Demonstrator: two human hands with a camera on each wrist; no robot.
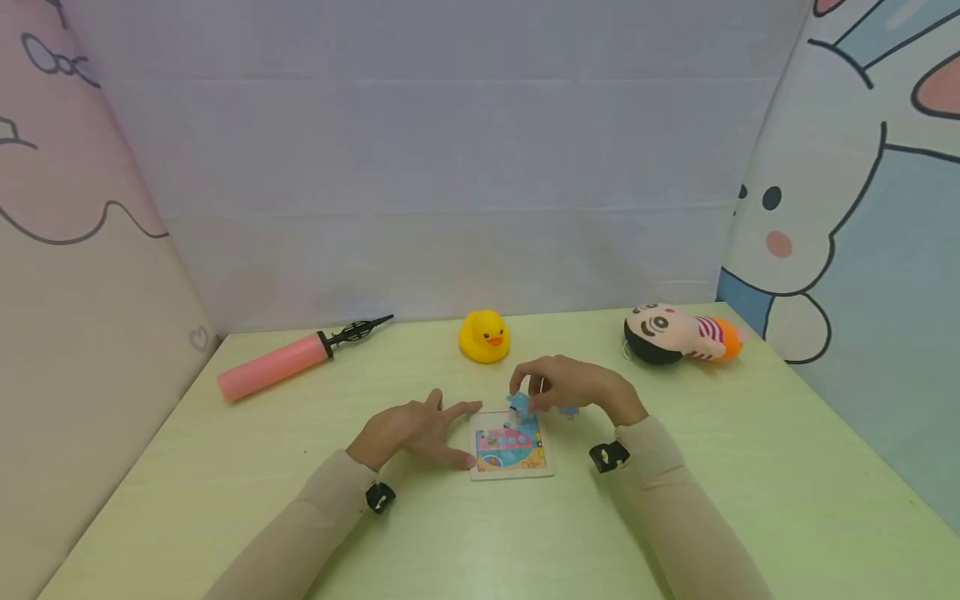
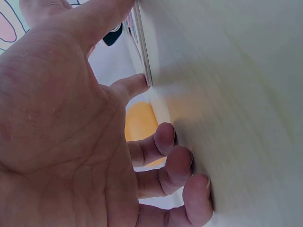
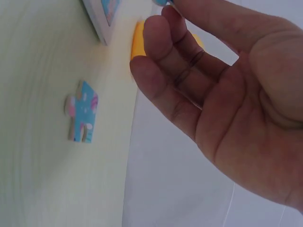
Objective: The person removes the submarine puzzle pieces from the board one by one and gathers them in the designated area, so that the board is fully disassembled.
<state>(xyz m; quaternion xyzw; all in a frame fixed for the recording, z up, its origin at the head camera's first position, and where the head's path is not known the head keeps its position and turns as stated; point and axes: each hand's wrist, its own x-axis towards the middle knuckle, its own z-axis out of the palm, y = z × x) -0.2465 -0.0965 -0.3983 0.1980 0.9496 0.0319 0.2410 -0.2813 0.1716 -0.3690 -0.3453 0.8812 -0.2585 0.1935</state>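
A small framed puzzle board with a pink and blue picture lies on the pale green table. My left hand rests flat beside it, thumb and forefinger touching the board's left edge. My right hand pinches a blue puzzle piece just above the board's far edge. Another loose blue and pink piece lies on the table under that hand. In the right wrist view only a sliver of the held piece shows at the fingertips.
A yellow rubber duck sits just behind the board. A pink hand pump lies at the back left, a small doll at the back right. Cartoon-printed walls close in the table on three sides.
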